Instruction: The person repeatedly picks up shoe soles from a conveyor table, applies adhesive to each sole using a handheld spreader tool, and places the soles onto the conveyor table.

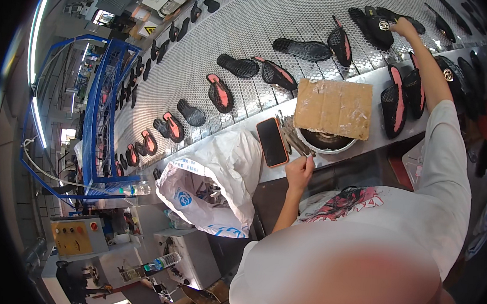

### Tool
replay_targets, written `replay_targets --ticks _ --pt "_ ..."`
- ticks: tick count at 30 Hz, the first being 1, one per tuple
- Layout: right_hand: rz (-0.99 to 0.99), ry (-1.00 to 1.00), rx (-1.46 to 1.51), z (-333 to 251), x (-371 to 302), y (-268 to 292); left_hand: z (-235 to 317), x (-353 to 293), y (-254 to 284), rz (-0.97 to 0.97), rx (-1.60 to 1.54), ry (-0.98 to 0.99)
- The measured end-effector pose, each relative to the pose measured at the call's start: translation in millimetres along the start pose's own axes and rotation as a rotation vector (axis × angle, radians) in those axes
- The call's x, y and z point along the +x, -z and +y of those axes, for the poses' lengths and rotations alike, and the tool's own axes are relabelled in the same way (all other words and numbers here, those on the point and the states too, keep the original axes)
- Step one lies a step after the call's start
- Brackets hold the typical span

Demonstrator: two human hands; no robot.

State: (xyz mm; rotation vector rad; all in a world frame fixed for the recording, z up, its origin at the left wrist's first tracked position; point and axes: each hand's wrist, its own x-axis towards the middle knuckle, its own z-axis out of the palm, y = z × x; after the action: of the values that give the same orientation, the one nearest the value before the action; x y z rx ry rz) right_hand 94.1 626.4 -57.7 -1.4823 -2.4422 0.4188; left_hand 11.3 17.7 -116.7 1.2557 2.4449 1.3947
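Observation:
Stretched out to the far right, my right hand [405, 29] has its fingers closed at the edge of a black slipper [380, 32] with a round gold emblem. This slipper is over the mesh conveyor, beside other black footwear parts. Near the front edge of the metal ledge, my left hand [299, 172] is curled closed; whether it holds anything is hidden. Close to it stands a round, white-rimmed bowl [333, 151], mostly covered by a piece of brown cardboard [333, 106]. Several thin sticks or brushes [292, 135] lie between the bowl and an orange-edged phone [272, 143].
A metal mesh conveyor [184, 73] carries black soles [302, 49] and black shoe parts with pink strips [221, 94]. Two such parts [394, 102] lie on the ledge at right. A white sack [237, 157] stands at the near left, before a blue metal frame [96, 115].

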Motion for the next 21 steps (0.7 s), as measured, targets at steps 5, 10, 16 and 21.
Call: replay_targets --ticks 5,10,16,21 --pt "-0.184 -0.160 0.219 -18 -11 -34 -6 -3 1 0.013 0.019 0.041" --pt "-0.186 -0.230 0.549 3 14 -59 2 1 0 -0.001 0.047 -0.039" --pt "-0.053 -0.181 0.580 -1 26 -34 0 -2 2 -0.004 0.045 -0.036" --pt "0.145 -0.195 0.479 9 23 13 6 2 3 -0.022 0.002 -0.076"
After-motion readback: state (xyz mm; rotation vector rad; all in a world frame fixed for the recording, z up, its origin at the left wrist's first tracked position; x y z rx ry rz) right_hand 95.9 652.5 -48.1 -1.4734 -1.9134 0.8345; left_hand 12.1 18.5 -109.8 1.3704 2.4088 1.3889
